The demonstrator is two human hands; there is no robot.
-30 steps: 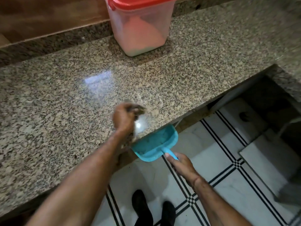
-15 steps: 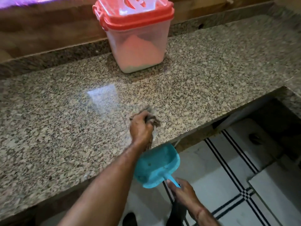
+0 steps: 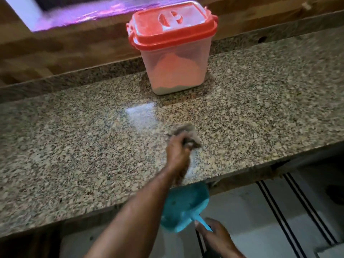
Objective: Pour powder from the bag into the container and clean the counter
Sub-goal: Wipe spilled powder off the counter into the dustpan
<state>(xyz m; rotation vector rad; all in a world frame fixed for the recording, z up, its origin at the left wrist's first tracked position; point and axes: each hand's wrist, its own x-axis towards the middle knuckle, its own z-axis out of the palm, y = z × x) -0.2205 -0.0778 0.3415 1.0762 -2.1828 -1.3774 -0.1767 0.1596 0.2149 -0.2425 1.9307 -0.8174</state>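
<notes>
A clear plastic container [image 3: 175,58] with a red lid stands closed at the back of the speckled granite counter [image 3: 74,149], with pale powder inside. My left hand [image 3: 177,153] presses a small grey cloth [image 3: 188,134] on the counter near the front edge; both are blurred. Just below that edge my right hand [image 3: 214,233] holds a blue dustpan [image 3: 183,205] by its handle, its mouth under the counter lip. No bag is in view.
A wooden wall and a low granite upstand run behind the counter. A bright window edge [image 3: 55,17] shows at the top left. White floor tiles with black stripes [image 3: 290,211] lie below on the right.
My left hand with the cloth has moved further onto the counter, away from the front edge. The dustpan stays under the lip. The view has tilted up, showing the whole container.
</notes>
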